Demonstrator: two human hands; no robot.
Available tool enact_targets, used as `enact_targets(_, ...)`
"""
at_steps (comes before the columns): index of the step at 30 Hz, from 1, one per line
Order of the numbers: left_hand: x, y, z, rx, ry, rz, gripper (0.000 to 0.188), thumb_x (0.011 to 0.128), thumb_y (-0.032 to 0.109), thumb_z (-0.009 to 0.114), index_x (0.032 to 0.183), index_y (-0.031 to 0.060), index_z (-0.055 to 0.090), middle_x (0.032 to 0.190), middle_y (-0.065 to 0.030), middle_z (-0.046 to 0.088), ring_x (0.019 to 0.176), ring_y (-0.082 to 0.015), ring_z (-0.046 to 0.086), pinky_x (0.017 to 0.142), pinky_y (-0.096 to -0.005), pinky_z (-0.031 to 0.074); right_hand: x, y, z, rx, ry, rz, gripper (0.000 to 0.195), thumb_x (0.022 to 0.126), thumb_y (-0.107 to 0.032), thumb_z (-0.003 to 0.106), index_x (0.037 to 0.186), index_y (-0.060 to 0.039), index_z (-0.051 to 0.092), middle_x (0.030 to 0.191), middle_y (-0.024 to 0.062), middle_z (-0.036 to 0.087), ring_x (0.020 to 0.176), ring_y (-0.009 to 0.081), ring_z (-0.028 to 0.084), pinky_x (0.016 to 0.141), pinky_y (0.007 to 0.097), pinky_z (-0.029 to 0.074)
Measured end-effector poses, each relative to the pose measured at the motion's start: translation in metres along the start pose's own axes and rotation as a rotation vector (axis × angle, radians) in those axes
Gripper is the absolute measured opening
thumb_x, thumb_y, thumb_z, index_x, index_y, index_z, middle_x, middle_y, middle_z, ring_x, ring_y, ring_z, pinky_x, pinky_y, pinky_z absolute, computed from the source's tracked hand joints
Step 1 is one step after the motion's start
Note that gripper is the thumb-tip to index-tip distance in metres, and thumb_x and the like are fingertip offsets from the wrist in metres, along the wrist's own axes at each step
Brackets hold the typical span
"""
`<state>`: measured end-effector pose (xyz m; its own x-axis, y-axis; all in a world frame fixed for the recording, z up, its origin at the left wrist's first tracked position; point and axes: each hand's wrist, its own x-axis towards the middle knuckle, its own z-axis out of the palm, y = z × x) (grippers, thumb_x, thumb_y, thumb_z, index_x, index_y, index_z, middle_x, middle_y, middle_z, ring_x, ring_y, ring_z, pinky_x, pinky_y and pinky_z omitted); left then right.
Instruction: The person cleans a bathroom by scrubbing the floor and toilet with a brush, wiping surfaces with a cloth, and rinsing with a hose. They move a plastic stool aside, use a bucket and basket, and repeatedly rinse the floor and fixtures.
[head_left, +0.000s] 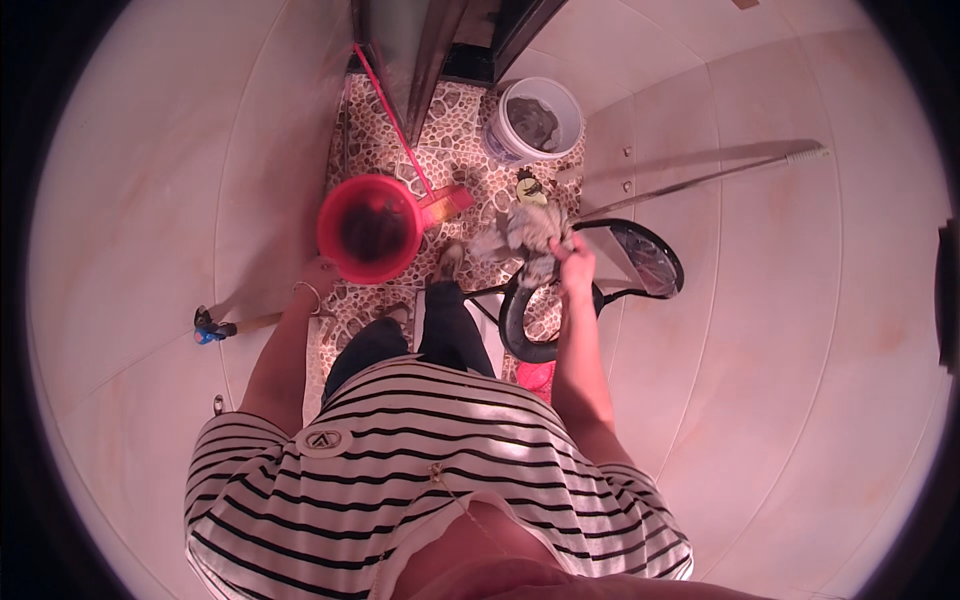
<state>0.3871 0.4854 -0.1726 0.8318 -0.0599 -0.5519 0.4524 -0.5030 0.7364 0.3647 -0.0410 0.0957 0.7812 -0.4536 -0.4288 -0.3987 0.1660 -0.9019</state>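
Observation:
My left hand (321, 274) is at the lower left rim of a round red plastic basin (328, 229), its fingers on the rim. Dark contents lie inside the basin; what they are is too blurred to tell. In my right hand (577, 268) is a bunched, pale, wet-looking cloth or mop head (541, 227), held above the pebble-patterned floor. Beneath that hand is a black ring-shaped seat (517, 330) on a frame. A long thin pole (697, 177) leans against the right wall, its lower end near the cloth; whether they are joined I cannot tell.
A white bucket (504, 135) of murky grey water stands ahead against the wall. A red-handled broom (450, 204) touches the basin's right side. A glass door (409, 60) stands beyond. Beside the seat is a black-rimmed clear panel (651, 259). A blue-capped wooden handle (259, 323) leans left.

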Motion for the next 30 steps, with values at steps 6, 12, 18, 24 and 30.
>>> enact_targets(6,-0.032,0.046,-0.010,-0.316,0.168,-0.386,0.017,0.085,0.022,0.064,0.093,0.0067,0.065,0.068,-0.0072,0.063,0.050,-0.0154,0.058,0.044,-0.0297,0.047,0.171,-0.067,0.015,-0.063,0.126,-0.103,0.066,0.083,-0.011,0.074,0.137,0.0083,0.041,0.122,0.0176,0.059,0.114,0.0255,0.056,0.102,0.0364,0.039)
enact_targets(12,-0.060,0.045,0.023,-0.110,0.275,-0.487,0.016,0.084,0.023,0.064,0.092,0.0096,0.067,0.069,-0.0066,0.066,0.054,-0.0145,0.060,0.048,-0.0310,0.049,0.340,-0.030,0.047,-0.511,-0.018,-0.252,0.069,0.076,-0.030,0.080,0.132,0.0001,0.053,0.122,0.0184,0.062,0.112,0.0283,0.059,0.097,0.0395,0.043)
enact_targets(18,-0.047,0.101,0.053,0.141,0.233,-0.417,0.021,0.083,0.025,0.068,0.100,0.0131,0.068,0.080,-0.0088,0.069,0.075,-0.0206,0.066,0.068,-0.0342,0.052,0.373,0.185,0.096,-0.729,-0.533,0.047,0.021,0.082,-0.021,0.073,0.097,-0.0064,0.069,0.074,0.0036,0.067,0.062,0.0129,0.061,0.056,0.0302,0.050)
enact_targets(24,-0.037,0.147,0.053,0.092,0.129,-0.328,0.022,0.088,0.020,0.066,0.106,0.0081,0.067,0.081,-0.0027,0.065,0.075,-0.0118,0.062,0.068,-0.0280,0.051,0.272,0.334,0.139,-0.756,-0.494,0.721,0.027,0.081,-0.027,0.062,0.093,-0.0032,0.065,0.076,0.0144,0.066,0.065,0.0316,0.066,0.054,0.0430,0.052)
enact_targets(30,-0.059,0.131,0.055,-0.105,-0.006,-0.349,0.021,0.090,0.010,0.065,0.109,0.0026,0.065,0.085,-0.0020,0.066,0.074,-0.0090,0.061,0.067,-0.0237,0.049,0.200,0.468,0.181,-0.569,-0.424,0.526,0.064,0.078,-0.020,0.073,0.135,-0.0052,0.046,0.103,0.0088,0.067,0.092,0.0256,0.064,0.082,0.0360,0.049)
